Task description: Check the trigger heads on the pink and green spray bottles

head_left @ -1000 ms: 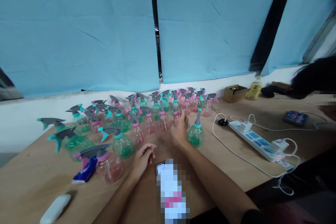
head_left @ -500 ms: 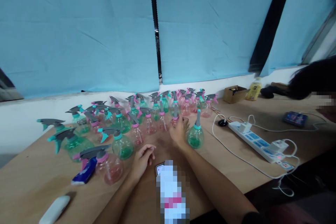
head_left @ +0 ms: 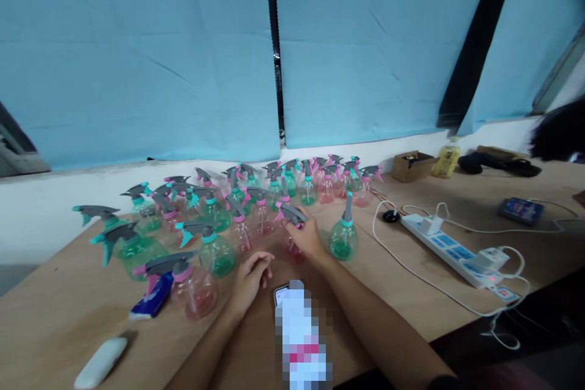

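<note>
My right hand [head_left: 309, 237] is closed round a pink spray bottle [head_left: 293, 219] with a grey trigger head, tilted and drawn out of the group toward me. A green spray bottle [head_left: 343, 236] stands alone just right of that hand. My left hand [head_left: 253, 273] rests on the wooden table [head_left: 388, 274] with its fingers loosely curled and nothing in them, beside a pink spray bottle [head_left: 192, 287] and a green one [head_left: 214, 250]. Several more pink and green spray bottles [head_left: 256, 195] crowd the table behind.
A phone [head_left: 282, 291] lies between my forearms. A white power strip [head_left: 457, 251] with chargers and cables runs along the right. A blue packet [head_left: 153, 297] and a white case [head_left: 100, 362] lie front left. A cardboard box [head_left: 412, 165], yellow bottle [head_left: 447, 157] and another person's dark hair [head_left: 560, 131] are at the far right.
My right hand has taken hold of a pink spray bottle from the cluster and pulled it back toward me, tilted. The left hand has stayed put.
</note>
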Demonstrator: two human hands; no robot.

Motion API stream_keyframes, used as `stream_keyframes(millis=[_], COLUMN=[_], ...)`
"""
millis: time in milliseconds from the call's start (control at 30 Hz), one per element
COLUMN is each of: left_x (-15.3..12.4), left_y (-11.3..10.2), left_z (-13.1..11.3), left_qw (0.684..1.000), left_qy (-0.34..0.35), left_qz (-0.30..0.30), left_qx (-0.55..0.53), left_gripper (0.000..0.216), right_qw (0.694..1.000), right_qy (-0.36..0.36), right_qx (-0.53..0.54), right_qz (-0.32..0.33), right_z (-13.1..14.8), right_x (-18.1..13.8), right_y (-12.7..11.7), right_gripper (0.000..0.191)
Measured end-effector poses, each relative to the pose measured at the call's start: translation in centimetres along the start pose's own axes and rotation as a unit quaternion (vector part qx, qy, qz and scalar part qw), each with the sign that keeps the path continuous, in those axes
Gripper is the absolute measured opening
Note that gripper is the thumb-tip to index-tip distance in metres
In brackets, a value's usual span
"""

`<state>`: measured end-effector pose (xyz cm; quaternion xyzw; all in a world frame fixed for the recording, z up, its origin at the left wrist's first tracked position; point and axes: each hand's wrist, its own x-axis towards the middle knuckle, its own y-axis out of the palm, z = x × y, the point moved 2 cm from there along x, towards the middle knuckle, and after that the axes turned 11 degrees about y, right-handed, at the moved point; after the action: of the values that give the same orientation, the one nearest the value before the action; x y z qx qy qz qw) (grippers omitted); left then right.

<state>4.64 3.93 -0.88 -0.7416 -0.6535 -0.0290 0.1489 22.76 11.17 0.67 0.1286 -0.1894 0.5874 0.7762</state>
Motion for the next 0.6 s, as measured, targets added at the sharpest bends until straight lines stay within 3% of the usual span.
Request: stream_keyframes(millis=[133,267,367,467,600], left_x=[-0.1,0.1,0.1,0.1,0.2], left_y=[0.0,0.0,0.0,0.0,-0.1], left_z=[-0.1,0.3,0.4,0.4,0.6], left_qw=[1.0,1.0,1.0,1.0,1.0], left_qy=[-0.001,0.004,0.003,0.001,0.008], left_qz=[0.001,0.008,0.01,0.009,0.016], left_qx=[0.006,0.006,0.006,0.01,0.012], left_gripper=[0.034,0.034,0.034,0.034,0.034], right_qw=[0.984,0.957,0.946,0.949,0.952], right_qy=[0.067,0.109,0.149,0.181,0.134], right_qx=[0.076,0.101,0.091,0.054,0.077], right_qz=[0.146,0.251,0.274,0.252,0.264], right_z=[-0.2,0.5,0.9,1.0,1.4], right_x=[0.6,1.0,1.0,1.1,1.1], right_y=[0.2,0.2,0.2,0.1,0.1], right_gripper=[0.014,0.021,0.017,0.007,0.014])
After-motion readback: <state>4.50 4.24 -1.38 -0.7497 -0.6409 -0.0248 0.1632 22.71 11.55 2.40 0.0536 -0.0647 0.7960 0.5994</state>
